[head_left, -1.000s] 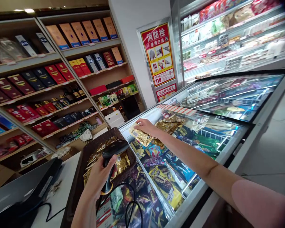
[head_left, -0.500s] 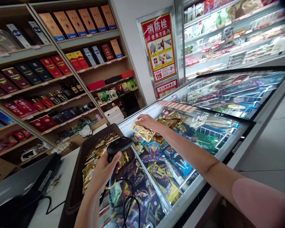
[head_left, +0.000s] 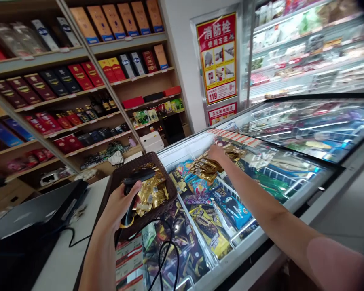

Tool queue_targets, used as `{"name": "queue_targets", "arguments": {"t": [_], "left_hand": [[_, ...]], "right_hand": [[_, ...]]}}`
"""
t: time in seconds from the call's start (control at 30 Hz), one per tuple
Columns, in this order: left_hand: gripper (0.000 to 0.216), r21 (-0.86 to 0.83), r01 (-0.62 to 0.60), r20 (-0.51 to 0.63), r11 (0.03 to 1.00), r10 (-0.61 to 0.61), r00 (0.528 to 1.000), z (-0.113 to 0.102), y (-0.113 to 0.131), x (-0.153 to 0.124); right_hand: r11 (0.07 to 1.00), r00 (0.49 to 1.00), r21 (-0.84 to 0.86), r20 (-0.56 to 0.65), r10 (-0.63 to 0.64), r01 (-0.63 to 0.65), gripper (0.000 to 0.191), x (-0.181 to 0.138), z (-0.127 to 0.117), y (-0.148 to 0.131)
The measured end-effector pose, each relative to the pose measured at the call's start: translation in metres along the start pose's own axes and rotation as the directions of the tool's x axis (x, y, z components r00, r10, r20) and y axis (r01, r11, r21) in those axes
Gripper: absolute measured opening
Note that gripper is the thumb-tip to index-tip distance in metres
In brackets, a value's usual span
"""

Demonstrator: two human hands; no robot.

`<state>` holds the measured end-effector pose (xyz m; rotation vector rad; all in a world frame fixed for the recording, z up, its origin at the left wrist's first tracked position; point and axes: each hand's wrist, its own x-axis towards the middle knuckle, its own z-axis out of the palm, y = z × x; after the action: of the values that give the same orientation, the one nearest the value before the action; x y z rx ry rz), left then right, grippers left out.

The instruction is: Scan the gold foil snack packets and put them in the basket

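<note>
My left hand (head_left: 119, 202) is wrapped round the handle of a black barcode scanner (head_left: 141, 174), held over a brown woven basket (head_left: 166, 171). Inside that basket lie many small gold packets (head_left: 153, 192). Smeared by motion, my right hand (head_left: 216, 154) is at a pile of similar gold packets (head_left: 204, 169) on top of the chest freezer (head_left: 286, 208). A pale blur shows beside its fingers, and I cannot make out what they hold. The scanner's black cable (head_left: 170, 242) loops down over the freezer glass.
Bagged frozen goods (head_left: 210, 230) show under the freezer's glass. At the left, a dark laptop-like device (head_left: 39, 210) stands on a white counter (head_left: 59, 250). Shelves of boxed goods (head_left: 57, 83) rise behind, beside a red poster (head_left: 217, 58). A lit display fridge (head_left: 306, 48) stands at the far right.
My left hand and the scanner have moved left and tilted over the basket. My right hand, which held up a gold packet, has swung right over the pile. The view has shifted left.
</note>
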<state>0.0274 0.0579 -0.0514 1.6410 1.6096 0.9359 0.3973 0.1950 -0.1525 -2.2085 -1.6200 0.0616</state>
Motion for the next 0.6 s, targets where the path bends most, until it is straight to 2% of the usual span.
{"name": "queue_targets", "arguments": {"t": [0.1, 0.2, 0.27, 0.3, 0.37, 0.43, 0.5, 0.6], "left_hand": [[0.051, -0.018, 0.050, -0.087, 0.999, -0.051, 0.995, -0.023, -0.010, 0.003], [0.053, -0.045, 0.081, -0.197, 0.996, -0.089, 0.976, -0.043, -0.019, 0.004], [0.054, -0.073, 0.072, -0.270, 0.995, -0.089, 0.959, -0.053, -0.025, 0.004], [0.054, -0.087, 0.068, -0.287, 0.994, -0.090, 0.954, -0.056, -0.027, 0.003], [0.054, -0.102, 0.058, -0.292, 0.993, -0.085, 0.953, -0.059, -0.028, 0.001], [0.053, -0.111, 0.032, -0.284, 0.993, -0.062, 0.957, -0.059, -0.027, -0.002], [0.053, -0.126, -0.005, -0.265, 0.992, -0.029, 0.964, -0.057, -0.023, -0.006], [0.051, -0.135, -0.033, -0.231, 0.990, 0.001, 0.973, -0.054, -0.017, -0.011]], "right_hand": [[0.997, 0.996, -0.062, -0.077, -0.050, 0.045, 0.035, -0.010, 0.006, -0.021], [0.965, 0.963, -0.070, -0.080, -0.257, 0.251, 0.031, -0.026, 0.008, -0.064], [0.903, 0.903, -0.031, -0.020, -0.428, 0.428, 0.028, -0.041, 0.011, -0.102], [0.859, 0.859, -0.010, 0.017, -0.512, 0.512, 0.027, -0.049, 0.013, -0.122], [0.730, 0.726, 0.002, 0.095, -0.681, 0.684, 0.027, -0.062, 0.018, -0.161], [0.652, 0.646, -0.002, 0.137, -0.751, 0.758, 0.040, -0.069, 0.022, -0.193], [0.553, 0.547, -0.029, 0.192, -0.814, 0.833, 0.055, -0.071, 0.026, -0.215], [0.388, 0.384, -0.042, 0.282, -0.879, 0.921, 0.047, -0.067, 0.028, -0.232]]}}
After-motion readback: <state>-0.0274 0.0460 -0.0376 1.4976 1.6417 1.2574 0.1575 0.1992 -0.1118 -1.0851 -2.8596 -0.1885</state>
